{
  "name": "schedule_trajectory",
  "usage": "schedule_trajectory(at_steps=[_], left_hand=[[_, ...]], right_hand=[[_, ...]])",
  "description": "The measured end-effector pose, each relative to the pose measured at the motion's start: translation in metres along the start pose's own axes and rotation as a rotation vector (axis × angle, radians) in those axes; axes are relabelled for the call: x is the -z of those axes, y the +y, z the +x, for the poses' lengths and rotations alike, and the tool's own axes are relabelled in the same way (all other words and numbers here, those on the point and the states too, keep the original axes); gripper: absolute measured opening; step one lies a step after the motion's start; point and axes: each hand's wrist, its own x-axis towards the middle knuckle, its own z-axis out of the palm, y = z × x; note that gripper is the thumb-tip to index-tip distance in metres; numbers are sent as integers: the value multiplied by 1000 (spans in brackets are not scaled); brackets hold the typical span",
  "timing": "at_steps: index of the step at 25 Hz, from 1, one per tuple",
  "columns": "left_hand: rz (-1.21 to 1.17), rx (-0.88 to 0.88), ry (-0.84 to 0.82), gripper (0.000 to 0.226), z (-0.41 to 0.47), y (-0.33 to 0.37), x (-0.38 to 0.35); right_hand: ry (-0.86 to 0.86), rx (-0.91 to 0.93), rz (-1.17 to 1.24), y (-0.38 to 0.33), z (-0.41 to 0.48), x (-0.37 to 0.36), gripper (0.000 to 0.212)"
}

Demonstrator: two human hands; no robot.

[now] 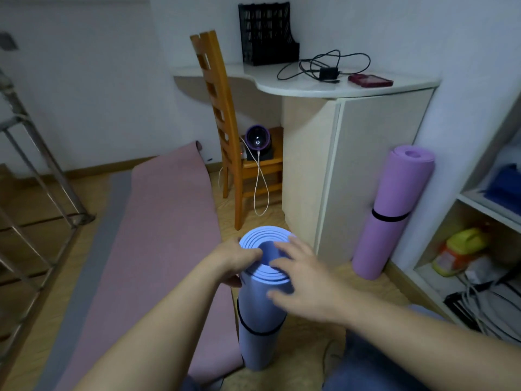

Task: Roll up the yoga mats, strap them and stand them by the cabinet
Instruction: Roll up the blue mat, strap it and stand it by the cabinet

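Head view: blue mat is standing upright.
Left hand: fingers are gripping its rim.
Right hand: wide fingers are touching its top.

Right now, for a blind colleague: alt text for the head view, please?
A left hand grips the top of an upright, strapped blue mat, the right hand spread over its end. A strapped purple mat stands tilted beside the cabinet; a pink mat lies unrolled.

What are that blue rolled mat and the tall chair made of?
Blue rolled mat: looks like soft, matte foam; its open end shows thick, spongy coiled layers. Chair: seemingly varnished wood, orange-brown with a slight sheen on its slats.
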Motion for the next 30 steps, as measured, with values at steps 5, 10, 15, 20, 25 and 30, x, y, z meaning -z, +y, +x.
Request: schedule_trajectory(at_steps=[5,10,15,20,25,30], left_hand=[[-122,-52,49,45,-4,29,-21],[-169,-142,-53,38,1,93,-49],[109,-452,-66,63,41,156,-84],[618,-706,-38,81,109,202,-115],[658,-822,46,68,182,242,-146],[698,-849,68,65,227,264,-169]], right_hand=[[103,-63,-248,-1,0,8,82],[201,-32,-372,59,4,69,56],[173,-74,-457,154,15,120,53],[122,-153,-437,246,42,144,53],[157,-194,-486,311,79,154,56],[189,-259,-500,351,105,157,57]])
